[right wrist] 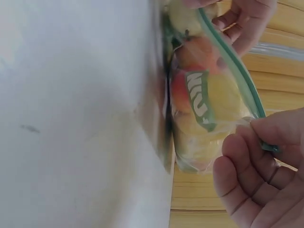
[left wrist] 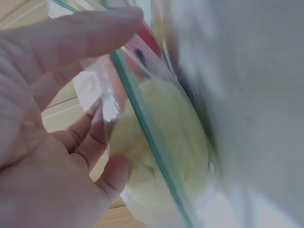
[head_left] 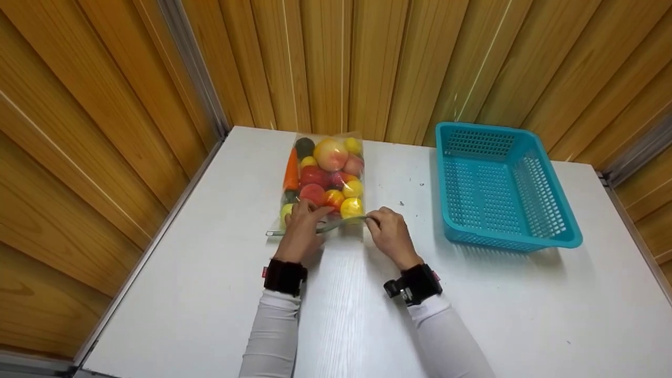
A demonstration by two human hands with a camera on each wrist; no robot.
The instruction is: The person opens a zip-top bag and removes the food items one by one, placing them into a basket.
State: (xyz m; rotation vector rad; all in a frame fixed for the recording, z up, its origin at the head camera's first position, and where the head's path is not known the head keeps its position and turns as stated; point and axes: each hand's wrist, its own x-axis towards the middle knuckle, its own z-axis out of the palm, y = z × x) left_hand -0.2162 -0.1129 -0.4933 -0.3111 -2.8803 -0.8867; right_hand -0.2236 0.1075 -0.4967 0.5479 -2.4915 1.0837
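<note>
A clear zip-lock bag [head_left: 331, 176] full of fruit and vegetables lies flat on the white table, its green zip strip [head_left: 336, 224] toward me. Through the film show a carrot [head_left: 291, 170], a large peach-like fruit [head_left: 332, 155], red fruits and several yellow ones. My right hand [head_left: 391, 234] pinches the zip strip at its right end between thumb and fingers. Across the strip's left part lies my left hand [head_left: 300, 231], its fingers loosely bent and touching the bag. In the left wrist view a pale yellow-green fruit [left wrist: 161, 137] sits behind the strip.
An empty turquoise plastic basket [head_left: 504, 239] stands on the right of the white table [head_left: 199, 294]. Wood-patterned panels [head_left: 367, 63] rise behind and to the left. Both wrists wear black straps with cameras.
</note>
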